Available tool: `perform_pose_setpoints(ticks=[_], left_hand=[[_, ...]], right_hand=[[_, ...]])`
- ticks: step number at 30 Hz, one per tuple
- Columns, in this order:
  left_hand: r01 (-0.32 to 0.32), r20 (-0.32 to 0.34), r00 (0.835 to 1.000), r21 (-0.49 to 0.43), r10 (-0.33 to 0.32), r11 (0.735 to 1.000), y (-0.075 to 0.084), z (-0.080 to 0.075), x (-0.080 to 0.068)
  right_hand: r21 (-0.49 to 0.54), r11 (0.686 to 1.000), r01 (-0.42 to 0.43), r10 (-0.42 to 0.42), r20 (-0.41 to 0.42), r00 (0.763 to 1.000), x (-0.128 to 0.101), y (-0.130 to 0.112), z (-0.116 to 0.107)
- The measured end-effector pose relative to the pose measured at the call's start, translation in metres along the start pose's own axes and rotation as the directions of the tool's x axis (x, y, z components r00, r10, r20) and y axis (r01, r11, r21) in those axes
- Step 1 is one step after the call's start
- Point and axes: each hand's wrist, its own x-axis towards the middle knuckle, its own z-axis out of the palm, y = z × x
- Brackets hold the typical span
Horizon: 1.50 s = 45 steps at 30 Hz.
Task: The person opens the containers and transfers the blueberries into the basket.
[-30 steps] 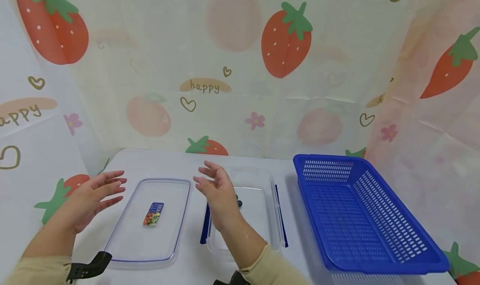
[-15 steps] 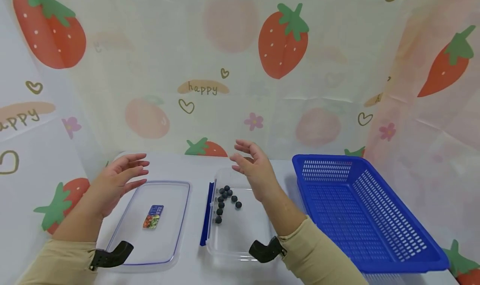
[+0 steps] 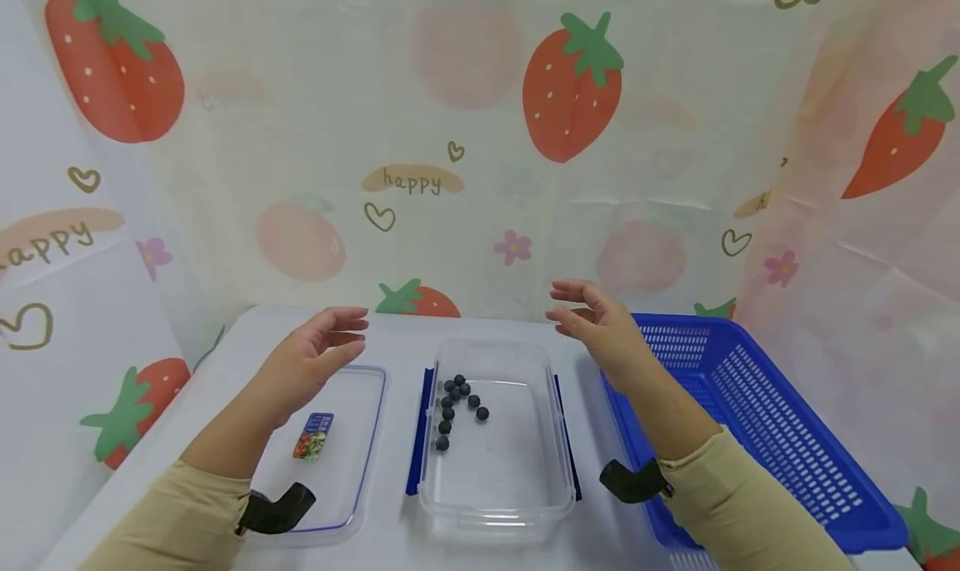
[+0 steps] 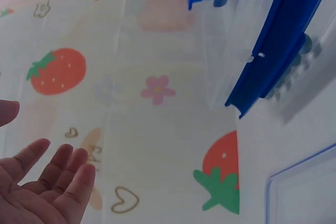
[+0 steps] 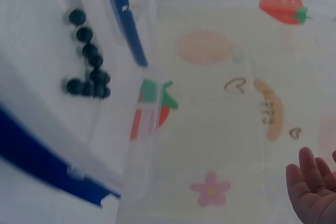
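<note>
A clear plastic box (image 3: 497, 504) with blue side clips (image 3: 417, 443) stands in the middle of the white table and holds several small dark balls (image 3: 454, 403). To its left lies the box's clear flat lid (image 3: 354, 463) with a small label (image 3: 313, 434) on it. My left hand (image 3: 315, 356) hovers open above the lid's far end, holding nothing. On the other side of the box my right hand (image 3: 596, 325) hovers open beside the blue basket (image 3: 757, 421). The palms face each other. In the wrist views the box (image 5: 142, 145), balls (image 5: 88, 72) and a clip (image 4: 278, 40) show.
The blue perforated basket lies at the right of the table, close against the box. A strawberry-print curtain (image 3: 480, 137) hangs behind and at both sides. A strip of bare table (image 3: 405, 325) runs along the back.
Both hands have moved rightward and apart. The right hand left the box and now hovers at the basket's edge, uncovering the balls; the left hand moved over the lid.
</note>
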Motion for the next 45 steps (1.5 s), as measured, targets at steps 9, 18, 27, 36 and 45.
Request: perform_pose_setpoints(ticks=[9,18,27,36,45], left_hand=[[-0.015,0.052,0.999,0.019,0.014,1.000,0.005,0.019,-0.003],[-0.057,0.087,0.995,0.030,0.055,0.998,0.005,0.039,-0.002],[-0.090,0.175,0.984,0.389,0.022,0.917,-0.004,0.075,-0.013],[-0.126,0.264,0.963,0.616,-0.052,0.778,-0.019,0.112,-0.027],[-0.149,0.329,0.939,0.658,-0.104,0.738,-0.019,0.128,-0.033]], right_hand=[[-0.147,0.988,-0.048,0.046,-0.016,0.999,-0.027,0.019,-0.036],[-0.201,0.976,-0.088,0.094,0.019,0.995,-0.042,0.029,-0.038],[-0.163,0.986,-0.037,0.050,0.076,0.996,-0.045,0.024,-0.034],[-0.137,0.990,-0.020,0.032,0.087,0.996,-0.044,0.023,-0.030],[-0.105,0.994,-0.004,0.015,0.106,0.994,-0.042,0.025,-0.029]])
